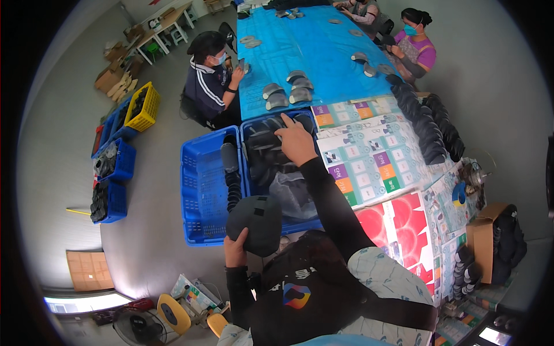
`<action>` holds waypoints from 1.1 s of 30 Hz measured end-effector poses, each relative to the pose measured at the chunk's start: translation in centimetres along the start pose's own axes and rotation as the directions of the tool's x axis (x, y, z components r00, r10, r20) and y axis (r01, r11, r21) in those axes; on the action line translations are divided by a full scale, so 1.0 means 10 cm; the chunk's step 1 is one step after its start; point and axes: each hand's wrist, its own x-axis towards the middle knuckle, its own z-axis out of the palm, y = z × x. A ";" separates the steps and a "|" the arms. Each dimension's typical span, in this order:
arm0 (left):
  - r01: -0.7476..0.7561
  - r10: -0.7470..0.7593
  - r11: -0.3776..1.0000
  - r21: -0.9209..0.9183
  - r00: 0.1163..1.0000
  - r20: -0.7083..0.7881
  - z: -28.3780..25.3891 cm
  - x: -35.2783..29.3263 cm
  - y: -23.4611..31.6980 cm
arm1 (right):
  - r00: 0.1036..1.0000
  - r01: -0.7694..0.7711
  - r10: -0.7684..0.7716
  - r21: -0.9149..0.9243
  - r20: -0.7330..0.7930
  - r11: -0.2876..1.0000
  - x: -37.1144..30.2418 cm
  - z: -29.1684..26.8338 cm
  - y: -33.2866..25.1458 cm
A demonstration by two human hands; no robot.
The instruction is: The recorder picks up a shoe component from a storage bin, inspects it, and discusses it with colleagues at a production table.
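Observation:
My left hand (235, 249) is closed on the edge of a dark grey rounded fabric pad (254, 225) with small black patches. It holds the pad in front of my apron, near the crates. My right hand (297, 143) reaches over a blue crate (310, 226), index finger stretched out and thumb apart, with nothing seen in its grip. Below that hand, dark fabric pieces (262, 144) lie heaped in the crate, beside a clear plastic bag (291, 195). Whether the fingertips touch the pieces I cannot tell.
A second blue crate (199, 190) on the left holds a row of stacked dark pads (232, 176). Ahead, a blue-covered table (334, 57) carries grey pads, with several masked people around it. Printed card sheets (369, 153) and stacked dark pads (418, 121) lie to the right.

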 end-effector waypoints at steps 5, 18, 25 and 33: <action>0.016 -0.016 1.000 -0.004 1.000 -0.006 0.07 -0.03 0.03 | 0.992 0.121 -0.120 0.027 -0.036 0.992 -0.04 -0.03 -0.09; 0.007 -0.021 0.985 0.175 0.997 0.079 0.16 0.00 0.05 | 0.951 -0.064 0.310 0.990 0.022 0.128 -0.42 -0.34 0.35; -0.016 0.005 0.998 0.060 0.983 0.184 0.37 0.09 0.09 | 0.914 -0.069 0.403 0.997 0.050 0.032 -0.75 -0.70 0.39; 0.021 -0.043 0.996 0.090 0.967 0.251 0.41 0.22 0.02 | 0.890 -0.101 0.452 0.945 -0.054 0.311 -1.13 -0.84 0.54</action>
